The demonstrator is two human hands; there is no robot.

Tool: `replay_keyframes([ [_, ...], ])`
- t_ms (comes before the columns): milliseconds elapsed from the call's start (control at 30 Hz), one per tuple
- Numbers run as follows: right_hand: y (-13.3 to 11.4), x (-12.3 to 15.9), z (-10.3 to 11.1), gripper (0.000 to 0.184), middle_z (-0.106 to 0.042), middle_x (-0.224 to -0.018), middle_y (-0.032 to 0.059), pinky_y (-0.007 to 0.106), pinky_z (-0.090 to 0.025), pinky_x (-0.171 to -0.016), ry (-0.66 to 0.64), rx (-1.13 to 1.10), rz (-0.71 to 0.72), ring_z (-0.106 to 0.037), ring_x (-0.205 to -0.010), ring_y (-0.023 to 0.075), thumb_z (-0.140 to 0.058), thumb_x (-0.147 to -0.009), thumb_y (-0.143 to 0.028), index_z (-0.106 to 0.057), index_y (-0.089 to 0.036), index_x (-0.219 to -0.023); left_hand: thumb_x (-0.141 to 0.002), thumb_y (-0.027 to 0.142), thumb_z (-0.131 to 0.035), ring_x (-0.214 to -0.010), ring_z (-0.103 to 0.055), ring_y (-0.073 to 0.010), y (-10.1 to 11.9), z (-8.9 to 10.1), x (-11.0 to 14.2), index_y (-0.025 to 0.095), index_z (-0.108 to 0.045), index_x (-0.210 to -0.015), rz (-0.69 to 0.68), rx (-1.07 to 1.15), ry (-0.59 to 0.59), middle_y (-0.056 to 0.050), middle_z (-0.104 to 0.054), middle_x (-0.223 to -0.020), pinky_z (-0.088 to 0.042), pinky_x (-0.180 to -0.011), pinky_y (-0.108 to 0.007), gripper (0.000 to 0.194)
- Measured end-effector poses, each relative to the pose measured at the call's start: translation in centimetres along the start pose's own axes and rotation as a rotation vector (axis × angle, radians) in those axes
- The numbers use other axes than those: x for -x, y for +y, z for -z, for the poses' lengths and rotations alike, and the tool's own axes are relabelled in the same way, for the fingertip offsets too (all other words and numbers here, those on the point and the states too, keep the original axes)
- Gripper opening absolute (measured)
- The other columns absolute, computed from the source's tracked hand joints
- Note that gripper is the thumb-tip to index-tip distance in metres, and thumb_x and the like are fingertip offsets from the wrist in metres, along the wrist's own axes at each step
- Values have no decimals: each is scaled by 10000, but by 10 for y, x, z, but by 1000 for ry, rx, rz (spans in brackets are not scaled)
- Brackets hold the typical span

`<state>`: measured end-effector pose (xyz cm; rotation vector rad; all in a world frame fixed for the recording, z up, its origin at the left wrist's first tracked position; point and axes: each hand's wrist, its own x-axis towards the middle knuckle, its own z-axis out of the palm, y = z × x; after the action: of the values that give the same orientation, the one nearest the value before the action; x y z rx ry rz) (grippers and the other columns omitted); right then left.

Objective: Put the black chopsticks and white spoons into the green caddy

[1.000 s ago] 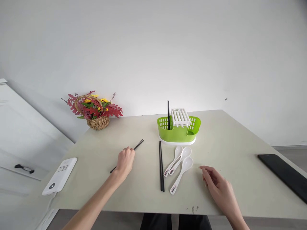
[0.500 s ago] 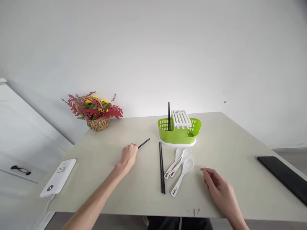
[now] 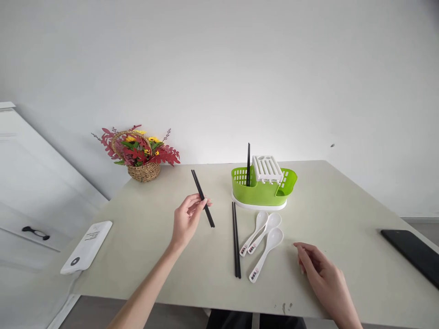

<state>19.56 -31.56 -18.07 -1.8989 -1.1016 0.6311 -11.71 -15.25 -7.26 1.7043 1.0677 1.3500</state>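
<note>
My left hand pinches a pair of black chopsticks and holds them lifted above the table, tips slanting up and to the left. Another pair of black chopsticks lies flat on the table just to the right. Three white spoons lie beside that pair. Behind them stands a green cutlery basket with a white rack and one black chopstick upright inside. My right hand rests on the table near the front edge, fingers loosely curled and holding nothing.
A wicker basket of red and yellow flowers stands at the back left. A white device lies at the table's left edge, and a black flat object at the right edge. A white wall runs behind the table.
My left hand has lifted the chopstick pair off the table and swung it from lying slanted to pointing up. The right hand has barely moved.
</note>
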Motion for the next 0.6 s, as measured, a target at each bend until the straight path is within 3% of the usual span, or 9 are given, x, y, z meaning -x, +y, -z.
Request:
replay_keyframes([
  [367,5,-1,0,492,-675,-757,2,252,-484,-660,-6,25,-16,-643,-695,181,-478,-944,-660,-699,-282,-1169,-980,379,-658,-982,-760,-227,-17,-13,14,192,-682,-1053,-46,36,-27,-97,-786,-1034,-609,-938,-375,202],
  [600,3,-4,0,542,-677,-748,-3,255,-489,-666,-11,18,-39,-644,-703,183,-478,-915,-702,-701,-280,-1172,-944,437,-696,-1005,-762,-241,-12,-20,16,193,-688,-1023,61,101,0,-101,-792,-1035,-606,-939,-376,257],
])
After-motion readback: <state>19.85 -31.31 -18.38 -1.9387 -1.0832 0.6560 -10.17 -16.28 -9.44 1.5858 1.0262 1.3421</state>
